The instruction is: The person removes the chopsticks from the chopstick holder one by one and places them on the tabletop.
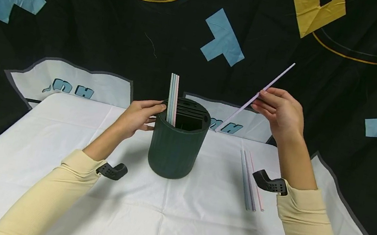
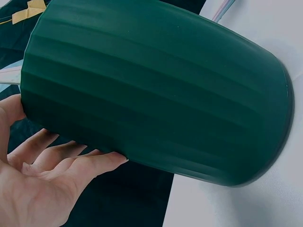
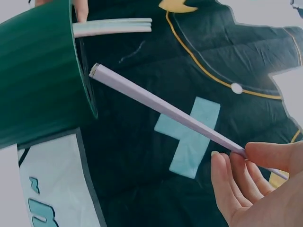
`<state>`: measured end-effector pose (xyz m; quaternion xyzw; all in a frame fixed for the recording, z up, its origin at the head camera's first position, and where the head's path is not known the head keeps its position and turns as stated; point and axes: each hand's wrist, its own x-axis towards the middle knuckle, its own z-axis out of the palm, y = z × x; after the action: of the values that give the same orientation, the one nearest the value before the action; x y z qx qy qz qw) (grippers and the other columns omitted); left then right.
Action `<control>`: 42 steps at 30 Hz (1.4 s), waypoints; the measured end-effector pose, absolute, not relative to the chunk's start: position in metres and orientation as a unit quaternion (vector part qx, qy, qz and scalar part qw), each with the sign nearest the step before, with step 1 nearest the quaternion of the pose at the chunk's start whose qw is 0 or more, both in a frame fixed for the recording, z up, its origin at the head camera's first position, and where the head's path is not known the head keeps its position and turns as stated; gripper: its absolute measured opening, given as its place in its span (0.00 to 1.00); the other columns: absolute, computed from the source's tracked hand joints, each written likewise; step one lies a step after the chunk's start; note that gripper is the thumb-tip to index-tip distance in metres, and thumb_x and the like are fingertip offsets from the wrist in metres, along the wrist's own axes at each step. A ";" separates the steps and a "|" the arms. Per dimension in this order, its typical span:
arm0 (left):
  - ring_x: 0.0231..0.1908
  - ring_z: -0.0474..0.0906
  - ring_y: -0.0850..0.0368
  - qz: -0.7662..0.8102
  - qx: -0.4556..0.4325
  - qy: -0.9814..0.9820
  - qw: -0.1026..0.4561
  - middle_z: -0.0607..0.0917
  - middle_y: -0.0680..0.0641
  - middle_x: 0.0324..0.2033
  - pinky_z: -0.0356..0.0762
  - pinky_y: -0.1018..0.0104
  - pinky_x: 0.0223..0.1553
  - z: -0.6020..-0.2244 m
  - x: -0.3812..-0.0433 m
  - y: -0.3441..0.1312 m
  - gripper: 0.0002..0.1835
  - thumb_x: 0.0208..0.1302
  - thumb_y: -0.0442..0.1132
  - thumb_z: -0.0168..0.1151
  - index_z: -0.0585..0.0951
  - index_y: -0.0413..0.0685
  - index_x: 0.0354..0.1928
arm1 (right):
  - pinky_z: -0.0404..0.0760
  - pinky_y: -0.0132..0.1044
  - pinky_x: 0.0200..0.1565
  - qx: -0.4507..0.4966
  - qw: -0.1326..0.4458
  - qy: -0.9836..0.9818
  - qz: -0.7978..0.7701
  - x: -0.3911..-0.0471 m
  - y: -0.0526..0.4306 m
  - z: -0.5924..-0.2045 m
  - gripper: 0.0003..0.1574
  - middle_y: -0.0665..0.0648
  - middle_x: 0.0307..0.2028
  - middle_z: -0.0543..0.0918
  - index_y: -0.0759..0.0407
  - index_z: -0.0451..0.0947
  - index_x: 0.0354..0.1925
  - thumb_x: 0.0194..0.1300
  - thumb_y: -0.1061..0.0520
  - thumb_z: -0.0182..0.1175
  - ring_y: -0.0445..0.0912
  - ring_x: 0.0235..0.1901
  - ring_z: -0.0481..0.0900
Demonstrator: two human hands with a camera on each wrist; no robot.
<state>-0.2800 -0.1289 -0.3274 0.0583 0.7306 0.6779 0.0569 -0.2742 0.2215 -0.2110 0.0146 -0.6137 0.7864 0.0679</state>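
A dark green ribbed utensil holder (image 1: 176,152) stands upright on the white cloth, with narrow slots and a wider opening in its top. My left hand (image 1: 142,117) grips its left rim, thumb at the edge and fingers against the outer side. Several pastel chopsticks (image 1: 173,98) stand in the holder close to that thumb. Right of the holder and above the cloth, my right hand (image 1: 280,109) pinches one lilac chopstick (image 3: 156,105) between thumb and fingers. It slants, its thicker square end pointing down toward the holder's rim, apart from it.
Several more pastel chopsticks (image 1: 250,180) lie on the white cloth (image 1: 121,213) at the right, below my right hand. A black cloth (image 1: 113,31) with blue and yellow patches hangs behind. Dark wrist straps (image 1: 268,182) sit at both sleeve cuffs.
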 end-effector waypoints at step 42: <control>0.66 0.75 0.40 0.685 0.051 0.724 0.061 0.75 0.41 0.68 0.80 0.45 0.58 -0.326 -0.279 -0.128 0.30 0.74 0.49 0.60 0.71 0.46 0.73 | 0.88 0.31 0.36 -0.088 -0.090 -0.747 0.653 -0.311 0.309 -0.380 0.26 0.44 0.30 0.88 0.75 0.72 0.63 0.71 0.65 0.61 0.39 0.29 0.89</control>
<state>-0.2794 -0.1280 -0.3264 0.0511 0.7242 0.6851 0.0606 -0.3110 0.3091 -0.3800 -0.0879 -0.7467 0.6532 -0.0897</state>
